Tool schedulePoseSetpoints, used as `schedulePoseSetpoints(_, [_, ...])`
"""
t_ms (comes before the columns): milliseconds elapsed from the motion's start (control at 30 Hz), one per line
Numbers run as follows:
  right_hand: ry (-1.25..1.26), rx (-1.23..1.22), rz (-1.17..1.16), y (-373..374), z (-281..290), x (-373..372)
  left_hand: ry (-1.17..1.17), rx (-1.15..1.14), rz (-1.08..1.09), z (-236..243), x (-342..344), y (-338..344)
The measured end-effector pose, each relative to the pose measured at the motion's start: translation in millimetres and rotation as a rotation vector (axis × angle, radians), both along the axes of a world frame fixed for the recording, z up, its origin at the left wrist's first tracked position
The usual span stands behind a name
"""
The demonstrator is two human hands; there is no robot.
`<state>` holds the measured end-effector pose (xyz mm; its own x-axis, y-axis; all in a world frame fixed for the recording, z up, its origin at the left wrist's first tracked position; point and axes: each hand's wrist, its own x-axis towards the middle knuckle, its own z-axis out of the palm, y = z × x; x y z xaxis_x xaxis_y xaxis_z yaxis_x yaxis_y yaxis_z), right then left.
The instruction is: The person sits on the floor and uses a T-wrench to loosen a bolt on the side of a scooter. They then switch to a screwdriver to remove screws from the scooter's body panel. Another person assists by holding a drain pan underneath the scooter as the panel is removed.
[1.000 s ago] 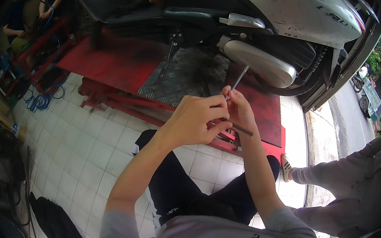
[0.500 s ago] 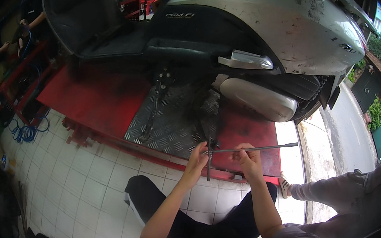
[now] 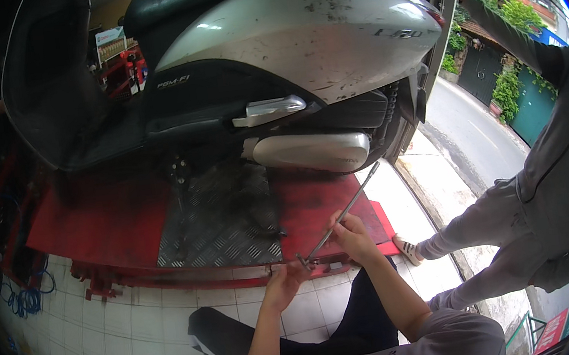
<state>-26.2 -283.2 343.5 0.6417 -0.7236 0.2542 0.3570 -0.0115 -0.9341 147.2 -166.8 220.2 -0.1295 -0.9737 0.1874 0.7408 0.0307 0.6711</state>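
My right hand (image 3: 352,238) is closed on the shaft of a long metal wrench with a crossbar (image 3: 360,191), which points up and away to the right. My left hand (image 3: 285,284) is closed at the wrench's lower crossbar end, its fingertips partly blurred. Beyond both hands stands a silver and black scooter (image 3: 296,36) with a silver side cover (image 3: 310,152) low at its rear, on a red lift (image 3: 94,227) with a chequered metal plate (image 3: 200,236).
A person in grey (image 3: 551,175) stands at my right, an arm raised to the scooter's rear. Coiled blue hose (image 3: 28,298) lies left on the tiled floor (image 3: 141,334). A road (image 3: 466,136) runs outside the doorway on the right. My bent legs are below.
The view has tilted toward the scooter. The wrench has swung from level to a rising diagonal. The person at my right now has an arm up at the scooter's rear.
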Motion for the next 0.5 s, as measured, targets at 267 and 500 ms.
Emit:
schedulePoseSetpoints(267, [-0.019,-0.083,-0.171,-5.8,24.5,-35.3,-1.282,0.642,-1.181,-249.7,-115.0,65.4])
schedulePoseSetpoints(500, [-0.223,-0.133,0.0,-17.3,21.3,-5.0,-1.356,0.315,-1.273,-270.6,-84.0,66.3])
